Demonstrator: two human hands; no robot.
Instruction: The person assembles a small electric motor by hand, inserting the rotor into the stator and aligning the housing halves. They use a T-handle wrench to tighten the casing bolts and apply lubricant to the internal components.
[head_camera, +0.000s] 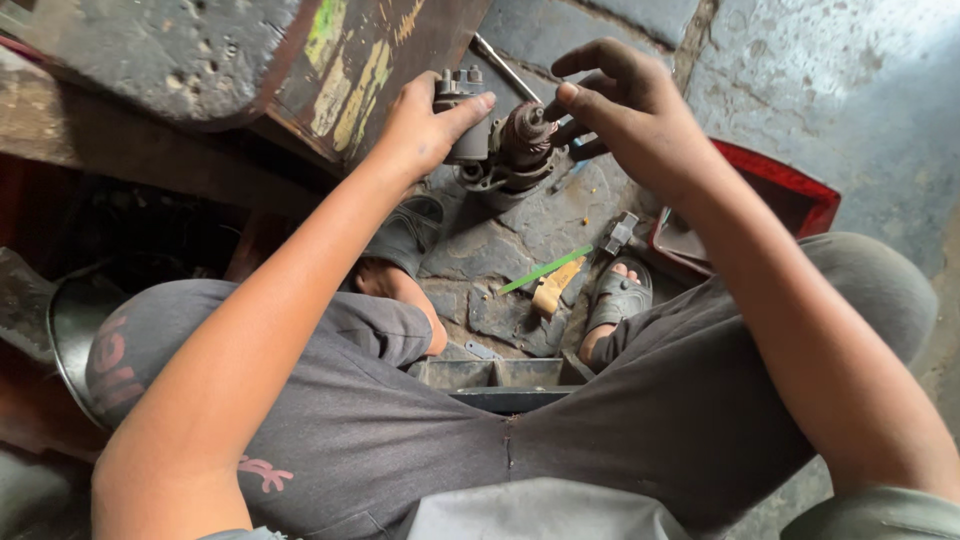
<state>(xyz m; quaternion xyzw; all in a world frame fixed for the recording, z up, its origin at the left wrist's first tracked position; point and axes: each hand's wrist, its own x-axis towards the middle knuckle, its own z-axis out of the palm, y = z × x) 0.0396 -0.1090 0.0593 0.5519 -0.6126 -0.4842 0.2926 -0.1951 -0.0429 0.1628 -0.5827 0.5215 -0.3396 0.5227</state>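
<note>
Low in the frame I see grey trousers (400, 430) and both of my arms going up toward the top middle. A bit farther, on the stone floor (500, 245), lie a green stick (545, 269), a small hammer (620, 234) and my two sandals (622, 297). A red tray (795, 195) sits at the right.

Farther up, near the top middle, is the thing I work on: a greasy metal part (505, 150). It hangs in the air above the floor, between my two hands. Its long way runs left to right across the frame, with a grey block at the left and a rusty round shaft end (528, 125) at the right.

My left hand (425, 125) wraps the grey block, thumb lying across the top, so it holds the part tight. My right hand (625, 110) comes in from the right. Its fingers (585, 98) are curled close around the shaft end, touching it. The part lies just left of those fingers, so both hands are equally near it.

A thin metal rod (505, 65) lies on the floor behind.
</note>
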